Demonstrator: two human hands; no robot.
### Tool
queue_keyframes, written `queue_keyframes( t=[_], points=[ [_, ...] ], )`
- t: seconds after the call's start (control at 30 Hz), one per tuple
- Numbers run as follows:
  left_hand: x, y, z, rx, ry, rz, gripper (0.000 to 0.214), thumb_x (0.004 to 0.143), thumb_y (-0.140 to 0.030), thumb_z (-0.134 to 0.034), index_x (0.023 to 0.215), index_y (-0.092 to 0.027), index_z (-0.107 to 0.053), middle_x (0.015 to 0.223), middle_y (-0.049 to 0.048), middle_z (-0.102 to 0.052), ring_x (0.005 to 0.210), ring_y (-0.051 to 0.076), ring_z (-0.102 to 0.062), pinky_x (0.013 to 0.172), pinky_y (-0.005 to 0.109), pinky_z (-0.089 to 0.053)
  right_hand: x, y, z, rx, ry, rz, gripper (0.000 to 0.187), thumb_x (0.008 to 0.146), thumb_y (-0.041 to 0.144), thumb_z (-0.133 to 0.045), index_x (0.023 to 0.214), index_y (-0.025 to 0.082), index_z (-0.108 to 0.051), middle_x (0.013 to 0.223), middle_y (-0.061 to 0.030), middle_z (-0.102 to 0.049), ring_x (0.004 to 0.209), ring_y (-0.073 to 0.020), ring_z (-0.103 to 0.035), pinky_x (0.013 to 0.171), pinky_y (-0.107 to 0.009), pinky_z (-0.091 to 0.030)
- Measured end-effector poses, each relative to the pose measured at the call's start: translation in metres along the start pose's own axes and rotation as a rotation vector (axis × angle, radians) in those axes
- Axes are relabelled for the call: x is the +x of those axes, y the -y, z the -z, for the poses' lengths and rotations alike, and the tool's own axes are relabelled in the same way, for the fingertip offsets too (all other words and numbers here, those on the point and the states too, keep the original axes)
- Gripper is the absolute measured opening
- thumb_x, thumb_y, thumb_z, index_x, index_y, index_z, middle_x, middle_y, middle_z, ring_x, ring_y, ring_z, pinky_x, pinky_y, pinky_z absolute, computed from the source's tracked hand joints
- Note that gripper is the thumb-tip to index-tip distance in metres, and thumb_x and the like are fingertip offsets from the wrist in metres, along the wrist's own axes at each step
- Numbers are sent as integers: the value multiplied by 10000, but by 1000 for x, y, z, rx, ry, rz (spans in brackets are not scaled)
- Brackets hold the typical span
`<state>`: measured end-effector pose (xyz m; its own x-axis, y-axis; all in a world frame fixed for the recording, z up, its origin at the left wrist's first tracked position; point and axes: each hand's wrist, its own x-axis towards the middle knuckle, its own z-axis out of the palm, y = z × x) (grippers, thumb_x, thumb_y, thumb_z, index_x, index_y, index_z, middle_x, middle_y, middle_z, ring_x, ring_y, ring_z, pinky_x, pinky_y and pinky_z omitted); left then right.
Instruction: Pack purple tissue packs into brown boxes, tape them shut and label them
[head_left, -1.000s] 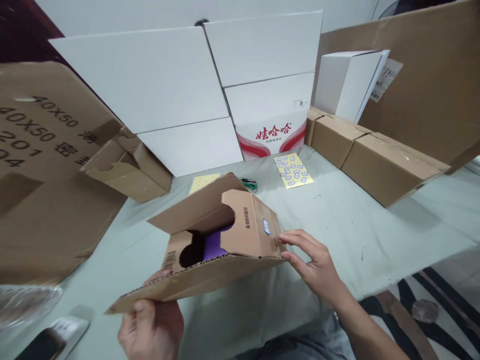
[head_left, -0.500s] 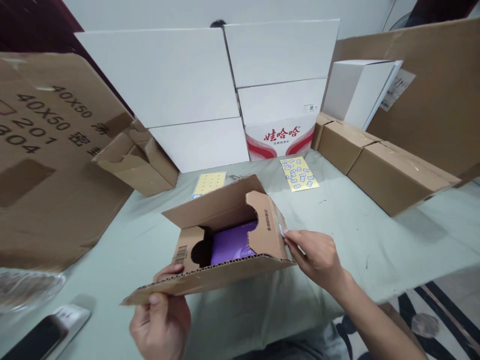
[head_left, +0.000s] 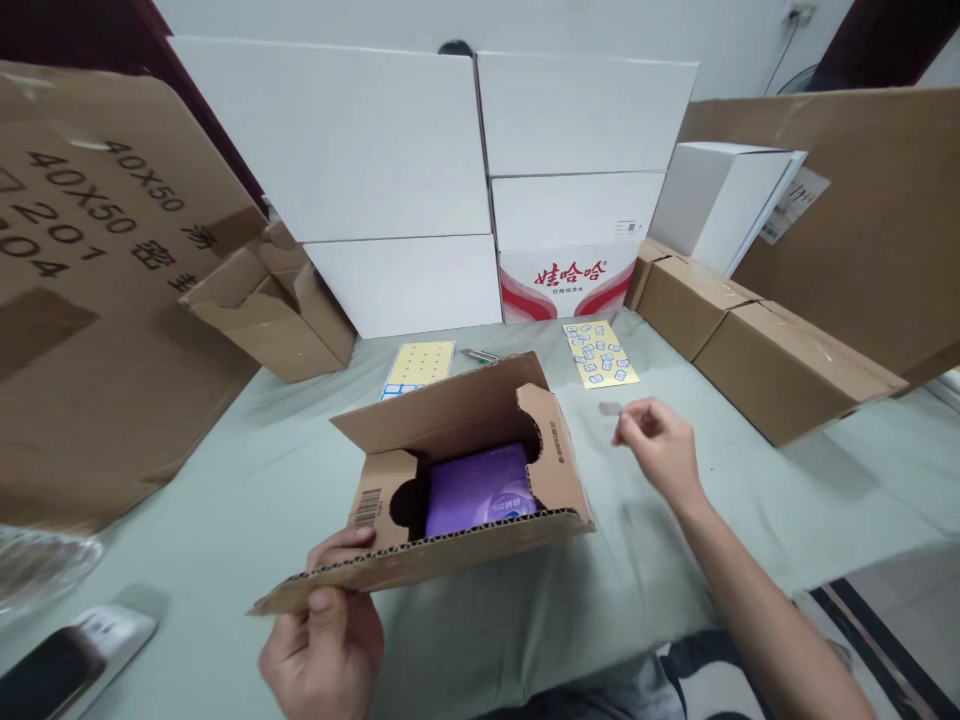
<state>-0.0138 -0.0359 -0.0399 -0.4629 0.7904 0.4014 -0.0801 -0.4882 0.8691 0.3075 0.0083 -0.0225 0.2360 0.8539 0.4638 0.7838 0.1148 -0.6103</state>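
An opened cardboard box is tilted above the table, its flaps spread. Inside it lies a purple plastic-wrapped pack. My left hand grips the near flap at its left corner, thumb on top and fingers on the far side. To the right of the box, my right hand pinches a small pale sticker, blurred by motion and apart from the box. Beyond that hand lies a yellow sheet dotted with several small blue-edged stickers.
Another yellow sheet and a pen-like tool lie behind the box. White cartons wall off the back. Brown boxes line the right, an opened small carton the left. A black-and-white device sits front left.
My right hand has moved away from the box's right side, up and to the right, with the small sticker in its fingers. The left hand keeps its hold on the flap.
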Motion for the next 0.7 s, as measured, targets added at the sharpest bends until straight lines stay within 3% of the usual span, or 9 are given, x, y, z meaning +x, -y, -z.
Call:
queue_keyframes(
  t=[0.13, 0.23, 0.5, 0.6, 0.7],
  points=[
    [-4, -3, -2, 70, 66, -33, 247, 871, -424, -642, 774, -197, -657, 933, 52, -658, 983, 226, -598, 854, 355, -502, 56, -58, -18, -257, 48, -205, 203, 957, 341, -576, 966, 146, -631, 917, -32, -666, 792, -142, -642, 737, -325, -551],
    [-7, -4, -3, 143, 144, -117, 238, 913, -379, -589, 764, -205, -656, 862, 47, -656, 948, 235, -612, 859, 382, -498, 80, -80, -34, -376, 148, -246, 266, 955, 360, -587, 1124, 158, -622, 1107, -68, -646, 941, -181, -642, 827, -387, -553],
    [-7, -5, -3, 253, 301, -293, 250, 966, -303, -485, 821, -218, -671, 743, 48, -651, 947, 254, -615, 838, 408, -512, 90, -88, -56, -417, 318, -244, 300, 953, 353, -589, 1189, 169, -603, 1196, -84, -621, 1017, -204, -631, 872, -418, -545],
    [-8, -7, -4, 284, 365, -353, 251, 975, -281, -462, 838, -216, -662, 760, 49, -674, 932, 242, -613, 821, 391, -519, 86, -85, -45, -344, 301, -243, 286, 952, 366, -591, 1153, 165, -615, 1154, -76, -636, 984, -192, -637, 857, -407, -546],
    [-11, -10, -3, 316, 420, -408, 212, 972, -256, -462, 883, -220, -651, 765, 43, -697, 921, 243, -625, 839, 411, -521, 60, -70, -21, -207, 236, -216, 302, 964, 406, -541, 1112, 159, -633, 994, -58, -679, 872, -181, -652, 808, -378, -545]
  ],
)
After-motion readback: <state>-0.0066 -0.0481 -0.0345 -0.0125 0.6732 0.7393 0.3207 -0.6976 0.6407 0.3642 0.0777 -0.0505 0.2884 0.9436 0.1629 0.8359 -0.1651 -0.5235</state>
